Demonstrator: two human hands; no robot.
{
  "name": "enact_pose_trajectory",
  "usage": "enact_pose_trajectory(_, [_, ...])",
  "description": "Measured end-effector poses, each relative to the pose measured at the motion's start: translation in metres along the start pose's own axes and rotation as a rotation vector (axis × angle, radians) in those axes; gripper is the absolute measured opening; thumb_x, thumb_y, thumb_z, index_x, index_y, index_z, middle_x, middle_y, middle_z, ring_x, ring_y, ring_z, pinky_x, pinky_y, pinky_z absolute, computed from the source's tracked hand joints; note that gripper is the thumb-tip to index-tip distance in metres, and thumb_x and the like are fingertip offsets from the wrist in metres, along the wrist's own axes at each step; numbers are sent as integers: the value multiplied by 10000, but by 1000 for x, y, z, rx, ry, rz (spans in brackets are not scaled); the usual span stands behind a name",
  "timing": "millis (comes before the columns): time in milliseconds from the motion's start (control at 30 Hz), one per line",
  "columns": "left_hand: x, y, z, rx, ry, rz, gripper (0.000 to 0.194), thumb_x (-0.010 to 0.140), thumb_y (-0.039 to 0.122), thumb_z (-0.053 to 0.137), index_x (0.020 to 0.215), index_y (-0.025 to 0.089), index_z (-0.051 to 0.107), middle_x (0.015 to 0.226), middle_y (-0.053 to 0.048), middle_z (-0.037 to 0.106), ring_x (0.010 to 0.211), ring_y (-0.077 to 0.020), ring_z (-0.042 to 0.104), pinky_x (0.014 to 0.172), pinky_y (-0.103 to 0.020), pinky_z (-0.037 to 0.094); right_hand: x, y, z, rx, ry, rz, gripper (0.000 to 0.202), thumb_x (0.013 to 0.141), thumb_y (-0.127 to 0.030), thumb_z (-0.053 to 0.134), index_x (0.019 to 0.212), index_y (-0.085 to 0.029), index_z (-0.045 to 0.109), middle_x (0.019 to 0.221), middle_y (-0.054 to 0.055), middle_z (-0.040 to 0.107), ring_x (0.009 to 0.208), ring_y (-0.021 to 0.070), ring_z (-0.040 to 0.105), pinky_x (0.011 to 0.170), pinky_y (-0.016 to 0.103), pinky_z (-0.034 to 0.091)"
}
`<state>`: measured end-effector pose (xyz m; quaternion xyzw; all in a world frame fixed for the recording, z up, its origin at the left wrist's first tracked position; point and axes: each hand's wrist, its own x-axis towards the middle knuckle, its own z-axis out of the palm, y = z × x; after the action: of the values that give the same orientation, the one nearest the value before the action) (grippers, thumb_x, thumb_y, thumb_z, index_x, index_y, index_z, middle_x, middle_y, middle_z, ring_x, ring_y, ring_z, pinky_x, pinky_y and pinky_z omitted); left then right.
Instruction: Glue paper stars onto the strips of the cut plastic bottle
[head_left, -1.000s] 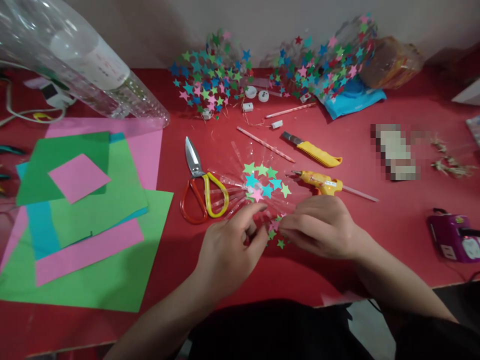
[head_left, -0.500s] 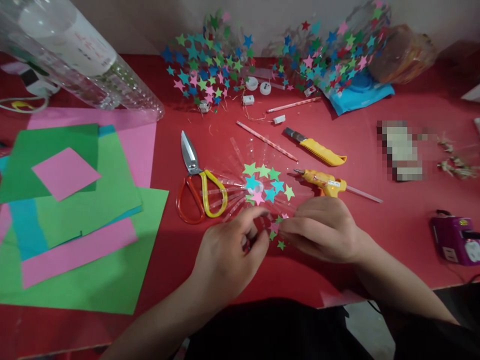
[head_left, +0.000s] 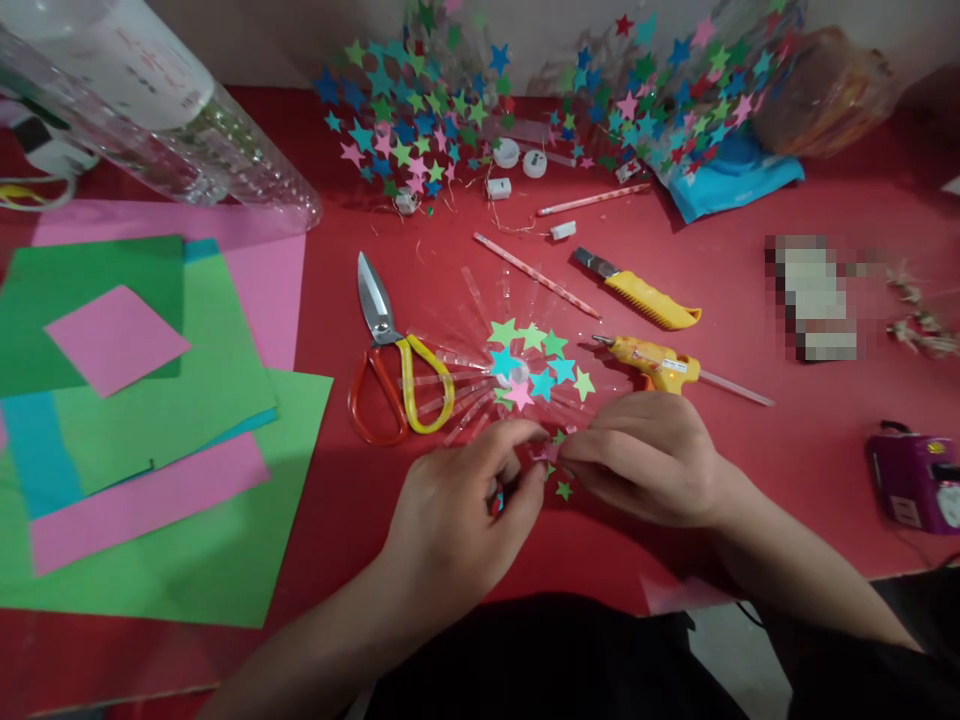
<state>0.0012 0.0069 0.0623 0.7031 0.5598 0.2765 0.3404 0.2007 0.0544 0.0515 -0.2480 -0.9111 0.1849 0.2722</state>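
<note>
Between my hands is a small pink paper star (head_left: 546,453). My right hand (head_left: 649,460) pinches its right side with fingertips pressed together. On its left, the curled fingers of my left hand (head_left: 469,505) reach the star's edge; whether they grip it is unclear. A bit of blue shows inside the left hand's curl. Green stars (head_left: 563,490) lie on the red table just below the fingertips. Beyond the hands, clear plastic strips (head_left: 457,357) fan out from a round centre, with green, blue and pink stars (head_left: 541,385) on the strips at its right side.
Scissors (head_left: 379,325) lie left of the strips. A yellow cutter (head_left: 652,300), a glue gun (head_left: 664,368) and pencils (head_left: 536,275) lie beyond and right. Coloured paper (head_left: 300,500) and a plastic bottle (head_left: 247,150) are at left. Star-covered pieces (head_left: 412,110) stand at the back.
My left fingertips have moved slightly right, closer to the pink star, which now looks more tilted. The view has shifted a little.
</note>
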Motion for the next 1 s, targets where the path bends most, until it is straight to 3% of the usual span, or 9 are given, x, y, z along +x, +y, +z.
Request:
enact_pose_trajectory(467, [2,-3,0,35,13,96,139,849,120,569,962,172,631,581,75,589,429,-43,444,450,-165,343,0,-1,5,-15,27,32,97,881,-109,564,961,-164,560,639,-27,546,560,105,470,529,259,356])
enact_pose_trajectory(1000, [5,-3,4,-24,52,43,69,832,119,577,864,170,612,508,107,418,423,-35,387,447,-148,331,0,-5,11,80,48,153,98,886,-118,578,976,-157,571,688,-9,622,581,93,523,553,237,409])
